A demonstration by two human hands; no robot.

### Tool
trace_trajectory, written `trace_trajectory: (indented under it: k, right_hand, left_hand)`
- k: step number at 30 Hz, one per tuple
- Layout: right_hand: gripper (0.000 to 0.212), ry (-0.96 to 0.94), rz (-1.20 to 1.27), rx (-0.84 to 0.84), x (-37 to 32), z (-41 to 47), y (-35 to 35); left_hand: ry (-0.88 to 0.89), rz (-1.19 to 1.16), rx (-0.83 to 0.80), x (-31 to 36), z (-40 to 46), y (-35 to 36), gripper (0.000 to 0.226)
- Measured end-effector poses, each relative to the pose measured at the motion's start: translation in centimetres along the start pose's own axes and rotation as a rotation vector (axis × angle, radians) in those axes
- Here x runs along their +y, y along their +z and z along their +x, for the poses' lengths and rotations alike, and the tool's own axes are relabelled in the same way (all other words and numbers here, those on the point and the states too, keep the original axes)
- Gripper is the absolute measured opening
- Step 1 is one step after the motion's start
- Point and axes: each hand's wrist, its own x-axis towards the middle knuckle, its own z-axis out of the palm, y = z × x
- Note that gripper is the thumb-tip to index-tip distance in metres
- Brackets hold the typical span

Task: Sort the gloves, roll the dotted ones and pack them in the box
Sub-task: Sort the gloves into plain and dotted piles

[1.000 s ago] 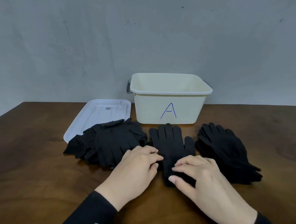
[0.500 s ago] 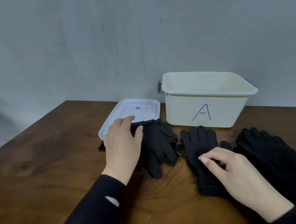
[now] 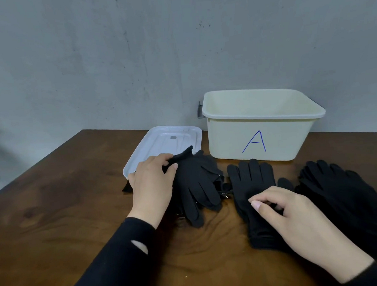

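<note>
**Sorting in hand: a glove being taken from the left heap**

The gloves are all black and lie in three groups on the table [image 3: 56,215], in front of the box [image 3: 259,139]; an unsorted heap [image 3: 196,186] lies to the left, partly over the near edge of the white lid [image 3: 161,142]; a single glove [image 3: 251,183] is laid flat in the middle, fingers toward the box; a second pile [image 3: 343,196] lies toward the right edge. No dots can be made out on any glove from this view, so which pile is the dotted one cannot be told.

The top glove of the heap is pinched at its cuff between thumb and fingers of the left hand [image 3: 152,188]; the right hand [image 3: 296,216] is rested on the flat glove with its fingers curled, and the cloth appears to be nipped under them, though this is not plainly shown.

The step is judged to be sorting; nothing is rolled, and the box, marked A, shows nothing inside from here.

For the next move, the pinched glove has to be lifted clear of the heap without others being dragged along; its face must then be checked for dots and the glove laid on the matching pile.
</note>
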Motion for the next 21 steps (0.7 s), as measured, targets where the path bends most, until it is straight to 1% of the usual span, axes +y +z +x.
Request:
trace_trajectory:
  k: [4,6,10,12,14,18,19,21]
  right_hand:
    - [0.015,0.006,-0.010,0.002,-0.2,0.1,0.0]
    - [0.015,0.012,-0.013,0.004,-0.3,0.1,0.0]
    - [0.015,-0.001,-0.014,0.005,-0.5,0.1,-0.1]
    - [0.014,-0.011,-0.015,0.016,-0.6,0.0,-0.1]
    - [0.013,-0.020,-0.004,0.082,-0.8,0.0,-0.1]
    - [0.015,-0.090,0.107,0.324,-2.1,-0.5,-0.8]
    - [0.015,-0.094,0.156,0.350,-2.6,-0.7,-0.8]
    - [0.014,-0.076,0.273,0.341,-3.6,-1.0,-0.6]
  left_hand:
    - [-0.030,-0.048,0.001,0.0,0.6,0.2,0.012]
    - [-0.018,-0.112,0.053,0.0,0.7,-0.1,0.012]
    - [-0.060,-0.429,0.116,1.4,0.1,-1.9,0.010]
    - [-0.058,-0.531,0.156,1.9,-0.3,-2.6,0.010]
    - [-0.035,-0.592,0.187,2.3,-0.6,-3.0,0.011]
    - [-0.002,-0.676,0.202,3.3,-1.3,-3.6,0.011]
    - [0.004,-0.700,0.205,3.7,-1.6,-3.7,0.010]
    - [0.011,-0.756,0.205,4.6,-2.3,-3.9,0.009]
